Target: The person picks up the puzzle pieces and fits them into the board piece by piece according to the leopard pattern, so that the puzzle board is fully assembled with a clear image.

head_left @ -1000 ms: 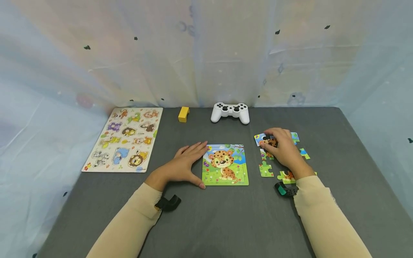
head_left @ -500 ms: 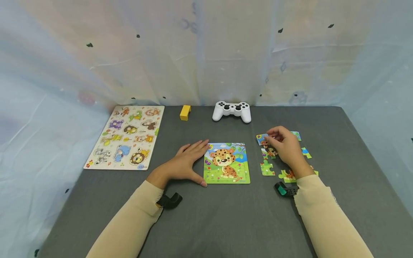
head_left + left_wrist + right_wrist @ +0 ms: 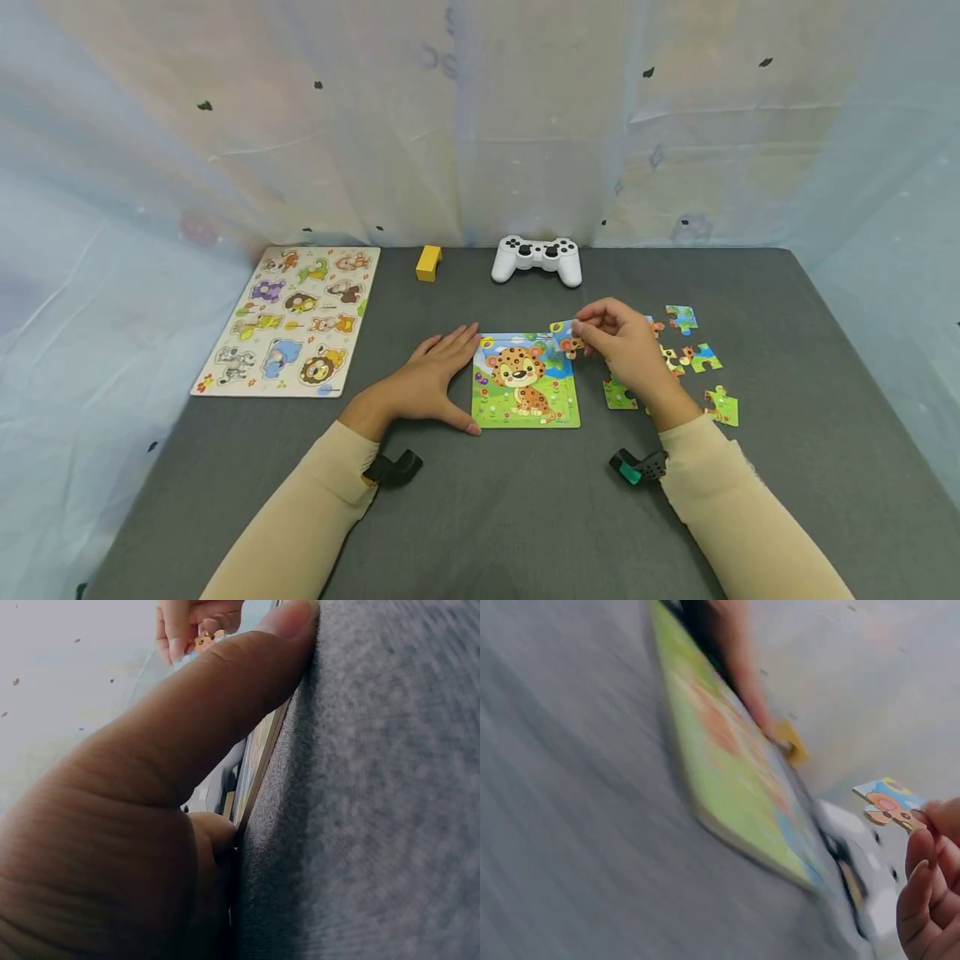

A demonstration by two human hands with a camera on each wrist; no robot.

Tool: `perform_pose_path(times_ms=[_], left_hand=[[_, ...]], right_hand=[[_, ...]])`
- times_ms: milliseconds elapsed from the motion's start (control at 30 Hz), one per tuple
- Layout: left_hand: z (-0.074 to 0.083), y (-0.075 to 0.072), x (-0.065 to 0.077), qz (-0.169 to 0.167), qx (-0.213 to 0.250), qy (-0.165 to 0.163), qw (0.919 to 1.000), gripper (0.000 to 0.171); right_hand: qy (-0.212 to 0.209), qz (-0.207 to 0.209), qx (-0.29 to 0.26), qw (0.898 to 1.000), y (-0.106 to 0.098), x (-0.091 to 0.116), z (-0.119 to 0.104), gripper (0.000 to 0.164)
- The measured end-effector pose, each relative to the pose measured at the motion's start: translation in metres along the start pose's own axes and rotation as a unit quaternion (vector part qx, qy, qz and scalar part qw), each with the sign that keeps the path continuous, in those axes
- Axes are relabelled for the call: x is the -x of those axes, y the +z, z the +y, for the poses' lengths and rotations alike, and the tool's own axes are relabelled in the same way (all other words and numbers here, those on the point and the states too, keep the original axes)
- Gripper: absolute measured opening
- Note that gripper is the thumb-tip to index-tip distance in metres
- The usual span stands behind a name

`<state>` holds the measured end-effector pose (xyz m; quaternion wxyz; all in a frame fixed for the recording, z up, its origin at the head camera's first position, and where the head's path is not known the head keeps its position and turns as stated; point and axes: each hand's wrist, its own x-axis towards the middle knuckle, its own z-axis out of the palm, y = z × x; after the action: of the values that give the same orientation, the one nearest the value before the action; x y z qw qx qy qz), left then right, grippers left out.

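A square leopard puzzle board (image 3: 517, 392) lies flat on the table. My left hand (image 3: 427, 379) rests at its left side, fingers straight and spread, thumb at the near left corner; in the left wrist view the thumb (image 3: 202, 705) lies along the board's edge. Over the board's far right corner, my right hand (image 3: 626, 346) pinches a puzzle piece (image 3: 566, 337) between thumb and fingertips. The right wrist view shows this jigsaw piece (image 3: 891, 802) raised, with blue sky and an orange ear on it. Loose puzzle pieces (image 3: 705, 358) lie right of the board, some hidden by the right hand.
An animal peg puzzle (image 3: 288, 325) lies at the far left of the grey table (image 3: 525, 517). Along the back edge are a yellow block (image 3: 428, 263) and a white game controller (image 3: 537, 260). A pale curtain (image 3: 540, 125) hangs behind the table.
My right hand has picked up the blue-sky corner puzzle piece and carried it left to the board, uncovering several loose pieces. My left hand stays at the board's left side.
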<state>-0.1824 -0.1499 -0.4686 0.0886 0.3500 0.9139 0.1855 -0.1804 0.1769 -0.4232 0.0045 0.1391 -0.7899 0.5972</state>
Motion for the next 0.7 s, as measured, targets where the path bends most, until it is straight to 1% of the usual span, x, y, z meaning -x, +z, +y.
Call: perform_pose_path(times_ms=[100, 267, 433, 500, 567, 600, 633, 700], left_hand=[[-0.002, 0.001, 0.0, -0.008, -0.002, -0.003, 1.0, 0.135], [-0.002, 0.002, -0.001, -0.013, -0.007, -0.007, 0.9999, 0.135], [-0.001, 0.001, -0.001, -0.015, -0.001, -0.014, 0.9998, 0.136], [-0.001, 0.002, -0.001, -0.014, 0.0, -0.015, 0.9998, 0.136], [-0.002, 0.003, -0.001, -0.013, -0.003, -0.016, 0.9998, 0.137], [-0.003, 0.003, -0.001, -0.012, -0.004, -0.016, 0.9998, 0.137], [-0.003, 0.004, -0.001, -0.01, -0.006, -0.017, 0.9998, 0.138], [-0.003, 0.003, -0.001, -0.008, -0.007, -0.016, 0.9998, 0.137]], right_hand=[[0.014, -0.026, -0.006, 1.0, 0.02, -0.002, 0.006, 0.018], [0.066, -0.048, -0.017, 0.997, 0.046, -0.007, 0.021, 0.02], [0.122, -0.064, -0.054, 0.989, 0.061, -0.014, 0.021, 0.022], [0.14, -0.065, -0.056, 0.986, 0.064, -0.015, 0.021, 0.022], [0.148, -0.07, -0.042, 0.986, 0.065, -0.015, 0.02, 0.024], [0.144, -0.075, -0.03, 0.986, 0.064, -0.015, 0.019, 0.025], [0.135, -0.081, -0.007, 0.988, 0.063, -0.013, 0.018, 0.027], [0.093, -0.098, 0.065, 0.989, 0.061, -0.01, 0.015, 0.03]])
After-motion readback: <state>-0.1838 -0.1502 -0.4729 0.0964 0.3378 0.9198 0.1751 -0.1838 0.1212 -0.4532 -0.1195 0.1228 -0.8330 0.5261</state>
